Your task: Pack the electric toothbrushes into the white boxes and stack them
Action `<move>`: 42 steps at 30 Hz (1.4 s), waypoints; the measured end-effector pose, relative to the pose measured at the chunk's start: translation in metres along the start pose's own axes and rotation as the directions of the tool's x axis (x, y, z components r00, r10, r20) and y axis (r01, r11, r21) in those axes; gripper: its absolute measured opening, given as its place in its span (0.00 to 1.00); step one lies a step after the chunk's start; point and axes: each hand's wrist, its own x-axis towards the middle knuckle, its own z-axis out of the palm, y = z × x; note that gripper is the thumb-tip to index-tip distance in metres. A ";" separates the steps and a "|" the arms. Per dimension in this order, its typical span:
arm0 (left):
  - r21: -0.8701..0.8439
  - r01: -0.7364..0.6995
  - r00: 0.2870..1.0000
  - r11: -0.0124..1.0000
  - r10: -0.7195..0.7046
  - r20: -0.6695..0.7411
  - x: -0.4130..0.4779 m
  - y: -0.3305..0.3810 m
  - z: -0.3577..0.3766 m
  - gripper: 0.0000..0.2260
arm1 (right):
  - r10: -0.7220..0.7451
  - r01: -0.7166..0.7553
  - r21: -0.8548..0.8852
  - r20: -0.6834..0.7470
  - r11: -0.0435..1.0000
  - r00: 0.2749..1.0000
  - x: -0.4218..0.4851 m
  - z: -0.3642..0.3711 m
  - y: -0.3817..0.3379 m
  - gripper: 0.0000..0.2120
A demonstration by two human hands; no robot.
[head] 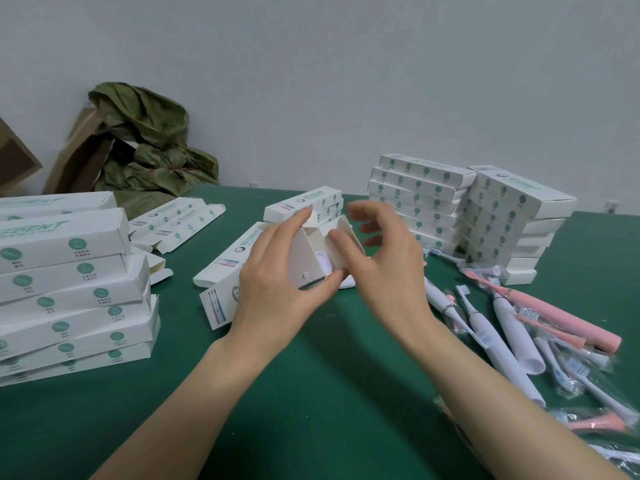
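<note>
The small white cardboard box (306, 261) is held up just above the green desk (311, 393), its open end and spread flaps facing the camera. The round pale base of an electric toothbrush (323, 264) shows inside that opening. The left hand (277, 285) has a firm grip on the box, fingers over its top and thumb under the lower edge. The right hand (384, 268) holds nothing: its grip is wide, the thumb touches the right flap and the blurred fingers are spread above.

Left of the box stands a tall stack of closed white boxes (69, 282), and behind and to its right more stacked white boxes (426, 199). Loose white and pink toothbrushes (502, 327) lie right of the box. A crumpled olive-green bag (149, 143) sits far behind it to the left.
</note>
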 end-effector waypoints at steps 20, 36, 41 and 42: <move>-0.146 -0.022 0.996 0.989 0.009 -0.089 0.003 0.001 -0.002 0.11 | -0.075 0.030 0.293 0.143 0.955 0.987 -0.029 0.023 -0.010 0.18; 0.184 0.108 0.970 0.977 -0.145 0.198 -0.003 -0.020 0.010 0.29 | -0.049 0.078 0.226 -0.133 0.971 0.990 -0.011 0.014 0.025 0.17; 0.125 0.119 0.977 0.985 -0.139 0.164 -0.004 -0.015 0.013 0.29 | -0.083 0.115 0.203 -0.161 0.972 0.983 -0.005 0.011 0.024 0.19; 0.113 0.128 0.975 0.985 -0.146 0.165 -0.004 -0.014 0.013 0.29 | -0.097 0.126 0.177 -0.160 0.976 0.982 -0.006 0.011 0.024 0.19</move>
